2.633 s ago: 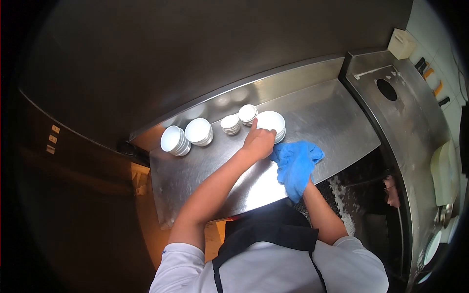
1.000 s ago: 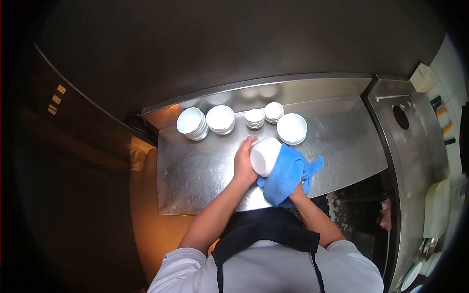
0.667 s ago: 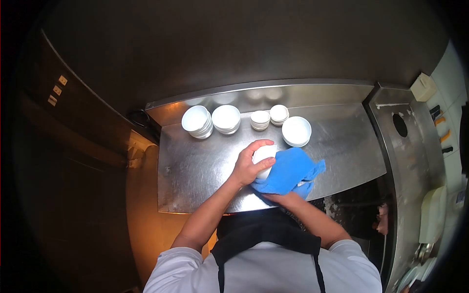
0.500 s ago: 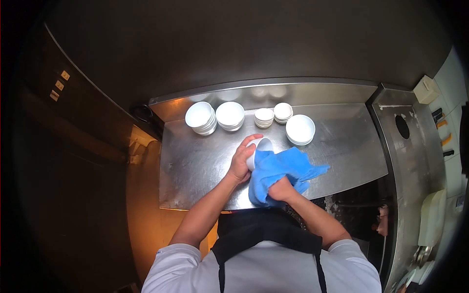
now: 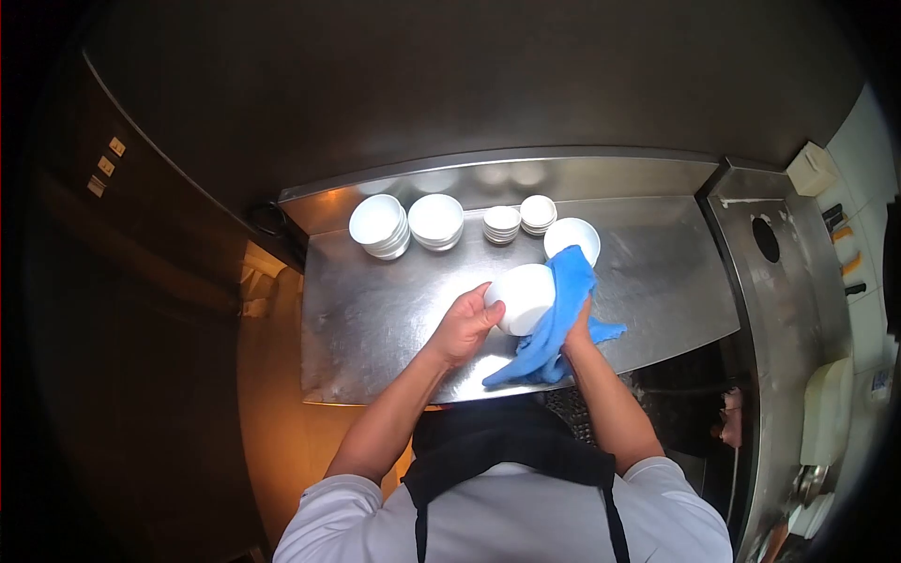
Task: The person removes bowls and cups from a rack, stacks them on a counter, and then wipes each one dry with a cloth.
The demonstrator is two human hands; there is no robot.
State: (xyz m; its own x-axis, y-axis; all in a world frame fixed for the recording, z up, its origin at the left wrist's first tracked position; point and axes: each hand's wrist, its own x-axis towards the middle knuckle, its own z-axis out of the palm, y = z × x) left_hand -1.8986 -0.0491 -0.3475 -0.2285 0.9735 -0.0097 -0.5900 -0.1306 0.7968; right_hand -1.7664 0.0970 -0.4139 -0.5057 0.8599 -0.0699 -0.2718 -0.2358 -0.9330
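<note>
My left hand (image 5: 465,328) grips the left edge of a white bowl (image 5: 519,298), thumb lying over its near face. The bowl is tilted above the metal counter (image 5: 375,328). On its right side my right hand (image 5: 580,327) presses a blue cloth (image 5: 566,296), which drapes over the bowl's edge and hangs down toward the counter's front. Most of the right hand's fingers are hidden behind the cloth. Just beyond the cloth stands another white bowl (image 5: 570,237), partly covered from view.
Two stacks of larger white bowls, a left one (image 5: 377,223) and a right one (image 5: 437,221), stand at the back. Small-bowl stacks (image 5: 501,223) (image 5: 539,214) are beside them. A metal unit with a dark round hole (image 5: 766,239) adjoins the counter; knives (image 5: 833,218) hang farther right.
The bowl has turned so that a broad white face shows. My right hand and the cloth have moved up and right, from the bowl's near side to its right edge.
</note>
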